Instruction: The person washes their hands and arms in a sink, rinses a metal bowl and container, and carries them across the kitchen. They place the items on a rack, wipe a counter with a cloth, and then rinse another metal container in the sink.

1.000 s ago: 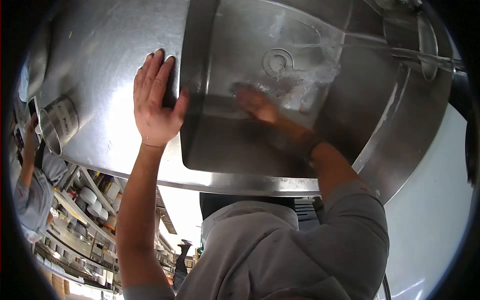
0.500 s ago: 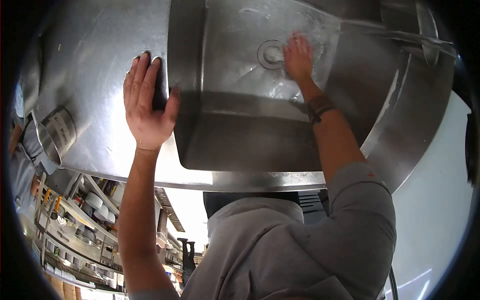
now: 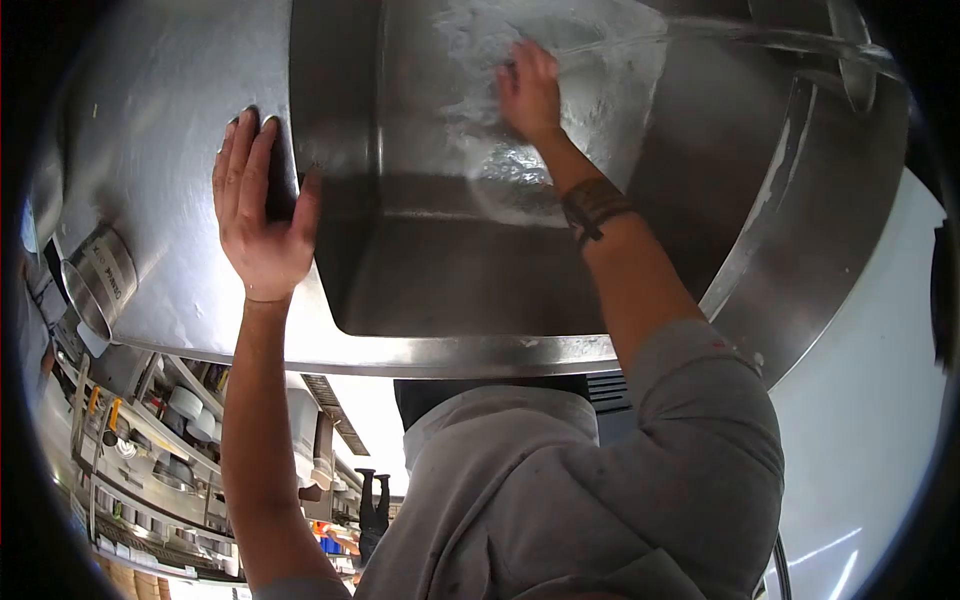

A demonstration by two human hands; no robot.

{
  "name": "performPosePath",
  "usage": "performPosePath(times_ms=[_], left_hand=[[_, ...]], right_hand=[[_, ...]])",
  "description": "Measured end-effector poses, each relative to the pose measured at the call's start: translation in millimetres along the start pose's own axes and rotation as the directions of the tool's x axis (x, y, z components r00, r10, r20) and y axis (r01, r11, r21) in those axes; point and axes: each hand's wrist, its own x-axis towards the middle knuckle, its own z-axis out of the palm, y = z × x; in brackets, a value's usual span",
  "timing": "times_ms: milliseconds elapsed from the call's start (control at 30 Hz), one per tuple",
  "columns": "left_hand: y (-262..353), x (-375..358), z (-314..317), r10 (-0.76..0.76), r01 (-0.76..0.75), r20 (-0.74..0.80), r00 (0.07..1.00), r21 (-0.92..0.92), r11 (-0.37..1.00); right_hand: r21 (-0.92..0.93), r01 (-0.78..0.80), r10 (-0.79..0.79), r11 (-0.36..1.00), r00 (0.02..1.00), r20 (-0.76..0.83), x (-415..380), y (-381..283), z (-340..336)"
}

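Observation:
My left hand (image 3: 262, 220) lies flat on the steel counter (image 3: 190, 60) at the sink's left edge, fingers stretched out and thumb at the rim; it holds nothing. Down in the steel sink basin (image 3: 460, 280), my right hand (image 3: 532, 92) is low over the wet bottom, its fingers slightly bent and a little blurred. Nothing shows in that hand. A stream of water (image 3: 720, 35) comes in from the right and spreads over the basin floor around the right hand. The drain is not visible, apparently behind the right hand or under the water.
A labelled metal container (image 3: 102, 280) lies tilted at the counter's left edge. Shelves with pans and utensils (image 3: 150, 430) stand lower left. Another person's dark-clothed legs (image 3: 374, 505) show far behind. A white surface (image 3: 860, 400) is to the right of the sink.
My right hand has swept left and slightly up across the sink bottom, and the drain has gone from sight. The view has shifted slightly; my left hand stays on the counter.

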Motion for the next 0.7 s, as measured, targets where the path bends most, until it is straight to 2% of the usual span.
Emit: performPosePath(times_ms=[33,67,100,133,167,200,267,300,333,367,400,467,500,567,600,633,700], left_hand=[[-0.1,0.6,-1.6,-0.002,0.002,-0.008,1.0,-0.003,1.0],[-0.7,0.8,-3.1,-0.005,0.005,-0.001,1.0,-0.013,1.0],[-1.1,0.6,-4.0,-0.011,0.011,0.004,1.0,-0.023,1.0],[-2.1,0.4,-4.1,-0.02,0.02,-0.005,1.0,-0.029,0.999],[-3.8,1.0,-3.2,-0.012,0.011,-0.024,1.0,-0.042,0.999],[-3.7,0.8,-3.0,-0.003,0.001,-0.038,0.999,-0.054,0.999],[-2.4,0.8,-5.0,-0.015,0.014,-0.034,0.999,-0.051,0.999],[-1.8,2.1,-5.7,-0.022,0.021,-0.025,0.999,-0.043,0.999],[-1.3,3.0,-6.1,-0.023,0.021,-0.032,0.999,-0.039,0.999],[-1.9,3.7,-6.4,-0.016,0.014,-0.038,0.999,-0.048,0.999],[-1.8,2.6,-7.0,-0.01,0.008,-0.037,0.999,-0.057,0.998],[-0.9,1.1,-7.0,-0.017,0.015,-0.032,0.999,-0.053,0.998],[-0.7,1.9,-7.0,-0.021,0.019,-0.033,0.999,-0.052,0.998],[-1.8,1.7,-7.0,-0.012,0.01,-0.04,0.999,-0.048,0.999],[-2.2,1.9,-7.8,-0.013,0.011,-0.046,0.999,-0.048,0.999],[-2.9,2.0,-8.9,-0.013,0.01,-0.051,0.999,-0.047,0.999],[0.7,1.7,-10.0,-0.015,0.012,-0.051,0.999,-0.061,0.998]], right_hand=[[-0.006,0.072,-0.071,0.997,0.997,0.016,8.1,-3.4,-3.6],[-0.037,0.03,-0.034,0.999,0.994,-0.105,-8.9,12.4,-19.8],[-0.111,-0.098,0.088,0.989,0.992,-0.089,-32.2,34.7,-39.4],[-0.251,-0.241,0.259,0.937,0.965,0.043,-57.6,58.8,-64.6],[-0.318,-0.347,0.397,0.883,0.911,0.109,-83.3,68.7,-89.2],[-0.314,-0.548,0.608,0.775,0.781,0.139,-114.7,73.2,-102.8],[-0.448,-0.533,0.69,0.717,0.633,0.351,-178.7,116.6,-85.0],[-0.372,-0.093,0.318,0.924,0.728,0.608,-194.4,129.6,-74.1],[-0.171,0.355,-0.088,0.919,0.607,0.79,-201.1,136.1,-66.4],[-0.06,-0.509,0.407,0.859,0.606,0.683,-174.7,107.7,-41.0],[0.138,-0.98,0.717,0.146,0.201,0.667,-138.2,66.4,-12.7],[0.476,-0.863,0.591,-0.172,0.296,0.75,-85.0,24.6,-2.9],[0.515,-0.82,0.618,-0.248,0.276,0.736,-52.7,0.5,-11.3],[0.482,-0.841,0.612,-0.245,0.252,0.75,-21.5,-22.7,-26.9],[0.479,-0.878,0.621,0.026,0.389,0.68,-12.2,-19.2,-31.6],[0.439,-0.848,0.589,0.299,0.525,0.614,-0.9,-14.6,-37.8],[0.546,-0.777,0.487,0.314,0.625,0.61,32.6,7.2,-53.0]])
